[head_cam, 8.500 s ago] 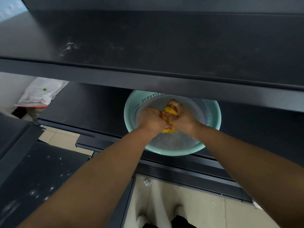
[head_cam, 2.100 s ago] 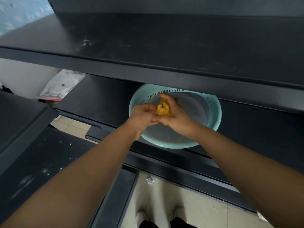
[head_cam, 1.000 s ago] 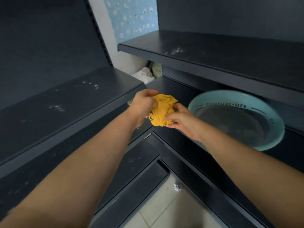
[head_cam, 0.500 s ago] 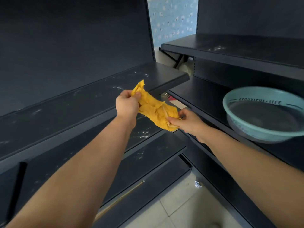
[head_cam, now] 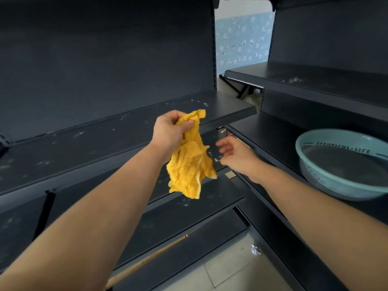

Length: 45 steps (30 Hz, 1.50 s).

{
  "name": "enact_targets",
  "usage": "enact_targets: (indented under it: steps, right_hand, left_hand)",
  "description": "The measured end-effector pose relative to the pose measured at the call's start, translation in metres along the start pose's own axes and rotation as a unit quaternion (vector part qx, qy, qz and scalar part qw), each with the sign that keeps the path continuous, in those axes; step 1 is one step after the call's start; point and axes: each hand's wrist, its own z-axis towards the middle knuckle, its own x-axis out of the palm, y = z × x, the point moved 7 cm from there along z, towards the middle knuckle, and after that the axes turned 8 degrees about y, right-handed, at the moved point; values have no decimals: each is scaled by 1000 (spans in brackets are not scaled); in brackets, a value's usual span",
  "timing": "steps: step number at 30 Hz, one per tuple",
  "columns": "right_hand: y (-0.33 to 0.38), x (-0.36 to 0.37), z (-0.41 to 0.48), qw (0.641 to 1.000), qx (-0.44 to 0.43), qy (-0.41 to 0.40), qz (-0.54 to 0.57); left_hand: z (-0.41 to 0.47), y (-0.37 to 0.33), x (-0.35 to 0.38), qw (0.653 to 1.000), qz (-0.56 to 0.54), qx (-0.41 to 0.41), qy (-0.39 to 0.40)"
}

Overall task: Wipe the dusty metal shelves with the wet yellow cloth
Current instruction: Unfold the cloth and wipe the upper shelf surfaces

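Note:
The wet yellow cloth [head_cam: 190,162] hangs crumpled in the air, pinched at its top corner by my left hand [head_cam: 170,130]. It dangles in front of a dark metal shelf [head_cam: 88,141] speckled with white dust. My right hand [head_cam: 236,154] hovers just right of the cloth with fingers spread, holding nothing. A lower dusty shelf [head_cam: 189,219] lies beneath the cloth.
A pale green basin [head_cam: 344,164] of water sits on the right-hand shelf unit [head_cam: 279,141]. Another dusty shelf [head_cam: 315,78] runs above it. A wooden stick [head_cam: 151,259] lies on the bottom shelf. Tiled floor [head_cam: 237,274] shows below, with a scrap of paper [head_cam: 255,249].
My right hand has let go of the cloth and drawn away to the right. The cloth now hangs from my left hand alone. My view has turned further left, away from the basin.

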Motion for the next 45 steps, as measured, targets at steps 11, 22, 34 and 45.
enact_targets:
  steps: [11,22,34,45]
  right_hand:
    - [6,-41,0,991,0,115,75]
    - [-3,-75,24,989,36,15,141]
    - [-2,-106,46,985,50,40,160]
    - [5,-114,95,987,39,-40,153]
  left_hand:
    - [11,-14,51,991,50,-46,111]
    - [-9,10,56,936,50,-225,268]
    - [4,-8,34,965,-192,-167,-58]
    - [48,5,24,950,92,-220,199]
